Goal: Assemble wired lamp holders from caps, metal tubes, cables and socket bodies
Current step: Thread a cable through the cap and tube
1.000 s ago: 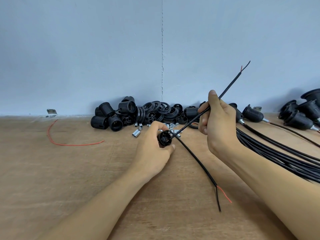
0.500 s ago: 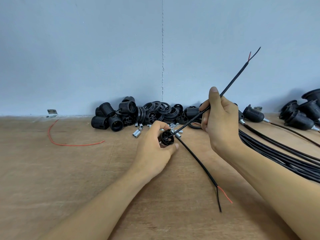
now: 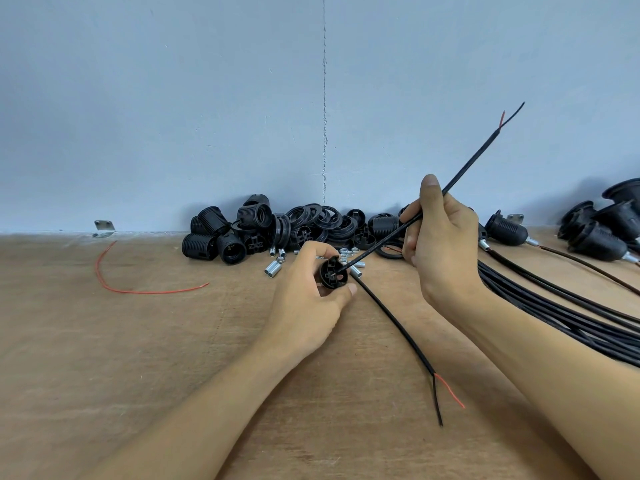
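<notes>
Cap (image 3: pixel 333 273), black: held in my left grip (image 3: pixel 304 299), fingers curled round it. Cable (image 3: pixel 467 168), black: threaded through the cap, pinched in my right grip (image 3: pixel 440 244) up and right of the cap, its tail lying on the worktop (image 3: pixel 104 341) nearer me. Socket bodies (image 3: pixel 221 237): heaped behind the cap. Metal tubes (image 3: pixel 273 268): just left of it.

You have one held cap (image 3: pixel 332 273), one threaded cable (image 3: pixel 478 155), one loose red wire (image 3: pixel 145 292), two wall brackets (image 3: pixel 104 227), by your counter (image 3: pixel 104 358).

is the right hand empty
No, the right hand pinches the black cable between thumb and fingers.
</notes>
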{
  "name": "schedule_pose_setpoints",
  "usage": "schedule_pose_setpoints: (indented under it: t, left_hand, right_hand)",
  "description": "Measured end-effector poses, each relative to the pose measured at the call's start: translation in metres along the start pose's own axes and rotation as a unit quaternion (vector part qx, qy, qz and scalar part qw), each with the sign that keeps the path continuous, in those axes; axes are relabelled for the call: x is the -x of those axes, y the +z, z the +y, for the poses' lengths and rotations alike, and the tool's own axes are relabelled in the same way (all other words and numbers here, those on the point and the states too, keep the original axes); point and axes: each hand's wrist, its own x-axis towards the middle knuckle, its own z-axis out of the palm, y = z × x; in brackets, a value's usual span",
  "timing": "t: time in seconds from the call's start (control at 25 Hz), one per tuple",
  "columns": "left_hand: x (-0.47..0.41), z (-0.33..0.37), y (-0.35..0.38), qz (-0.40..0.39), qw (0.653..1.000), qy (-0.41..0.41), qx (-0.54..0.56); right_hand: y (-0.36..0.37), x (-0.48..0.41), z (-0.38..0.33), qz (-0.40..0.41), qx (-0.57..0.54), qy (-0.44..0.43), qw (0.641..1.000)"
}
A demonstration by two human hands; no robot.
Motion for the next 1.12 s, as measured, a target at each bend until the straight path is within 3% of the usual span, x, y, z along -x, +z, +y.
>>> schedule_pose_setpoints:
  t: [0.36, 0.56, 0.68, 0.88, 1.04, 1.12]
  left_hand:
    - [0.001, 0.001, 0.001, 0.017, 0.999, 0.026, -0.007]
    - [0.01, 0.003, 0.006, -0.033, 0.994, 0.101, -0.018]
    - [0.013, 0.006, 0.009, -0.03, 0.992, 0.123, -0.006]
    - [0.01, 0.009, 0.006, 0.017, 0.992, 0.121, 0.028]
    - [0.011, 0.017, 0.01, -0.069, 0.987, 0.054, 0.133]
    - [0.008, 0.022, 0.009, -0.073, 0.985, 0.026, 0.156]
  right_hand:
    - [0.004, 0.008, -0.007, -0.033, 0.045, -0.032, 0.998]
    - [0.002, 0.003, -0.019, -0.018, 0.046, -0.042, 0.998]
    - [0.007, 0.01, -0.016, -0.066, 0.063, -0.047, 0.995]
    - [0.014, 0.021, -0.007, -0.178, 0.108, -0.025, 0.978]
    - [0.012, 0.018, -0.007, -0.231, 0.145, 0.028, 0.962]
    - [0.011, 0.015, -0.009, -0.238, 0.154, 0.034, 0.958]
